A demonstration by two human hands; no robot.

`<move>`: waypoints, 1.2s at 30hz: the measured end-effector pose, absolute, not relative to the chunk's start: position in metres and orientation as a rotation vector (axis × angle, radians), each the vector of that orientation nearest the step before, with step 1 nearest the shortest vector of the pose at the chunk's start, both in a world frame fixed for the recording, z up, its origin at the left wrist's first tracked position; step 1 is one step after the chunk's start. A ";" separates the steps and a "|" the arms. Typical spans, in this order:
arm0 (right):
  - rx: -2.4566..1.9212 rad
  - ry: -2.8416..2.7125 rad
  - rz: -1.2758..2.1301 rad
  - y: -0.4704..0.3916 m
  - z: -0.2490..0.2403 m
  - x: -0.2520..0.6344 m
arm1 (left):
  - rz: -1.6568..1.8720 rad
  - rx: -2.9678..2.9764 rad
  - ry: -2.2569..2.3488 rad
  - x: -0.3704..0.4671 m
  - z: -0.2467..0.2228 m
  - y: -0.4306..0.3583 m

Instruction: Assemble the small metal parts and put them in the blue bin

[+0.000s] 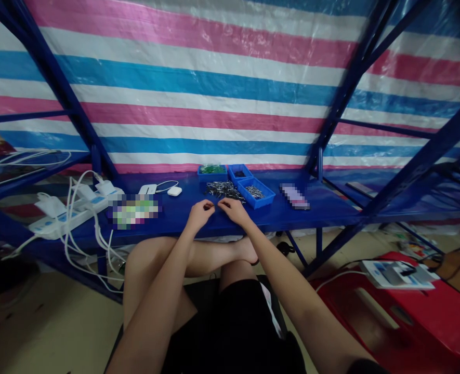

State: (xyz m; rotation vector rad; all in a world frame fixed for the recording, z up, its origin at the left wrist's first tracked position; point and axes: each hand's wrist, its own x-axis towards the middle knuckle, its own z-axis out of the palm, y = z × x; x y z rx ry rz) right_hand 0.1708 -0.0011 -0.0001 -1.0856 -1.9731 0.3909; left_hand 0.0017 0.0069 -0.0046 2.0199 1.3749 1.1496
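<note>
Both my hands are at the front edge of the blue shelf, close together with a small gap between them. The fingers of my left hand (201, 212) curl into a pinch, and what they hold, if anything, is too small to make out. My right hand (232, 209) is bent the same way, thumb and fingertips together, its contents hidden. Just beyond them lies a loose pile of thin black and silver pieces (222, 189). To its right, a blue bin (266, 201) holds silver pin-like pieces (254, 192). Behind are a bin of dark pieces (239, 172) and one with green pieces (212, 169).
A white power strip (74, 213) with plugs and trailing cables occupies the shelf's left end. Near it are a blurred-out flat item (136, 211) and a white earphone case (174, 191). A phone-like item (294, 197) lies right. A red stool (420, 311) stands lower right.
</note>
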 end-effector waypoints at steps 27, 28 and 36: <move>-1.066 -1.999 0.345 -0.001 0.001 0.172 | 1.224 1.982 1.336 -0.001 -0.004 0.009; -1.064 -1.989 0.351 -0.001 0.002 0.172 | 1.211 1.995 1.333 -0.001 -0.003 0.009; -1.128 -2.087 0.290 -0.002 0.002 0.171 | 1.236 2.000 1.256 -0.001 -0.001 0.005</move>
